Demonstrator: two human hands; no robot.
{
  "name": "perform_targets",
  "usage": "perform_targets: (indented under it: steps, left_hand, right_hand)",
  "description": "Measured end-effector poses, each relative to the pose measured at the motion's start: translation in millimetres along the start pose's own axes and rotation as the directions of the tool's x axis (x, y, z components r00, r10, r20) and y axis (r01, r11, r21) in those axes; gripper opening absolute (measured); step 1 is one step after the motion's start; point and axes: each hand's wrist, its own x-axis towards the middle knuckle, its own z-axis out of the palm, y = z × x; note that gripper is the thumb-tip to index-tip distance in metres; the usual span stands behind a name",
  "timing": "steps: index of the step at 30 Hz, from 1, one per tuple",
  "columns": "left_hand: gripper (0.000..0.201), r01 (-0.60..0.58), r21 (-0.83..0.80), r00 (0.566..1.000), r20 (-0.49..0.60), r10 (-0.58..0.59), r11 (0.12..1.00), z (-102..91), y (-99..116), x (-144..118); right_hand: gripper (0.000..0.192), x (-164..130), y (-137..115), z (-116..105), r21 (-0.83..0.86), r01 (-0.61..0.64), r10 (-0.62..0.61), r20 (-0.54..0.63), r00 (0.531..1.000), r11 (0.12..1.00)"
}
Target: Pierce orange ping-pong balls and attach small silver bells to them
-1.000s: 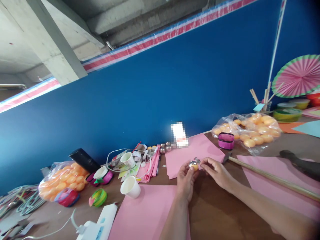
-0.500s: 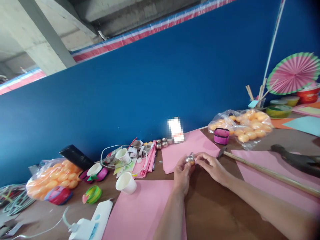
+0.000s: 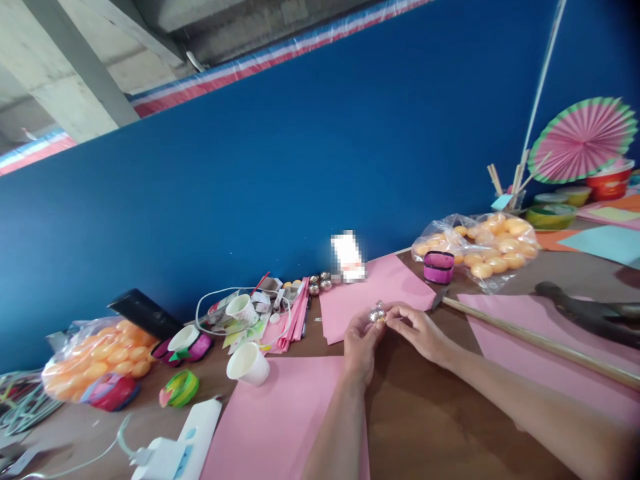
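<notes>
Silver-wrapped ball (image 3: 377, 313) pinched between both hands above brown tabletop (image 3: 430, 427); orange patch shows at bottom. Left hand (image 3: 359, 343) grips ball from below, fingers (image 3: 364, 321) clenched on it. Right hand (image 3: 420, 331) grips ball from side, fingertips touching foil. Pink sheet (image 3: 370, 293) just beyond fingers; another pink sheet (image 3: 280, 420) near left forearm. Stick (image 3: 530, 340) just right of right hand. Purple roll (image 3: 439, 267) and bag of orange balls (image 3: 480, 250) farther out right. White cup (image 3: 248, 364) well left of fingers.

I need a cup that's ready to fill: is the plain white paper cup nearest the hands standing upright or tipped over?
Tipped over. The plain white paper cup lies on its side on the brown table, its open mouth facing left and up.
</notes>
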Motion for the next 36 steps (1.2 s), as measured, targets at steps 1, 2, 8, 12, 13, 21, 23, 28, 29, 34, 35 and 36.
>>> perform_targets:
  steps: [1, 2, 8, 12, 13, 21, 23, 28, 29, 34, 35, 36]
  left_hand:
    - [0.036, 0.007, -0.015, 1.0, 0.008, -0.007, 1.0, 0.5, 0.6, 0.1]
    - [0.034, 0.013, -0.032, 1.0, 0.016, -0.013, 0.999, 1.0, 1.0, 0.2]
    - [0.027, 0.005, -0.077, 1.0, 0.023, -0.003, 0.997, -0.4, -0.7, 1.9]
    - [0.027, 0.007, -0.078, 1.0, 0.014, -0.006, 0.997, -2.0, -2.4, 2.6]
    - [0.027, 0.009, -0.079, 1.0, 0.012, -0.008, 0.997, -2.2, -2.6, 2.7]
    - [0.028, 0.015, -0.072, 1.0, -0.012, -0.015, 0.997, -1.5, -2.7, 3.0]
    - [0.029, 0.017, -0.074, 1.0, -0.019, -0.019, 0.997, -1.5, -2.8, 2.9]
    - [0.032, 0.024, -0.075, 0.999, -0.029, -0.026, 0.997, -0.8, -2.2, 2.5]
    - [0.032, 0.025, -0.072, 0.999, -0.028, -0.028, 0.997, -0.5, -1.9, 2.4]
    - [0.03, 0.016, -0.061, 1.0, -0.005, -0.016, 0.998, 0.2, -0.6, 2.0]
    - [0.029, 0.012, -0.058, 1.0, -0.003, -0.012, 0.998, 0.2, -0.6, 1.9]
    - [0.029, 0.009, -0.056, 1.0, -0.002, -0.009, 0.998, 0.1, -0.6, 1.9]
  right_hand:
    - [0.017, 0.2, 0.5, 0.2, 0.003, 0.004, -0.004, 0.0, 1.0, 1.0]
    - [0.017, 0.4, 0.7, 0.2, 0.007, 0.009, -0.009, 0.001, 1.0, 1.0]
    - [0.018, -0.2, -1.7, -1.4, 0.008, 0.008, -0.008, -0.007, 1.0, 1.0]
    - [0.019, -0.8, -3.1, -1.8, 0.007, -0.009, 0.009, 0.003, 1.0, 1.0]
    - [0.019, -0.9, -3.1, -1.7, 0.007, -0.01, 0.01, 0.005, 1.0, 1.0]
    - [0.02, -0.4, -3.4, -1.4, 0.022, -0.007, 0.007, 0.012, 1.0, 1.0]
    - [0.02, -0.5, -3.4, -1.6, 0.022, -0.009, 0.009, 0.018, 1.0, 1.0]
    - [0.021, -1.1, -3.0, -1.6, 0.022, -0.03, 0.029, 0.025, 0.999, 0.999]
    - [0.021, -1.1, -2.9, -1.6, 0.021, -0.034, 0.033, 0.027, 0.999, 0.999]
    - [0.019, -0.8, -3.7, -2.1, 0.001, -0.016, 0.016, 0.039, 0.999, 1.0]
    - [0.019, -0.6, -4.1, -2.2, -0.004, -0.01, 0.01, 0.041, 0.999, 1.0]
    - [0.018, -0.5, -4.4, -2.4, -0.008, -0.004, 0.004, 0.043, 0.999, 1.0]
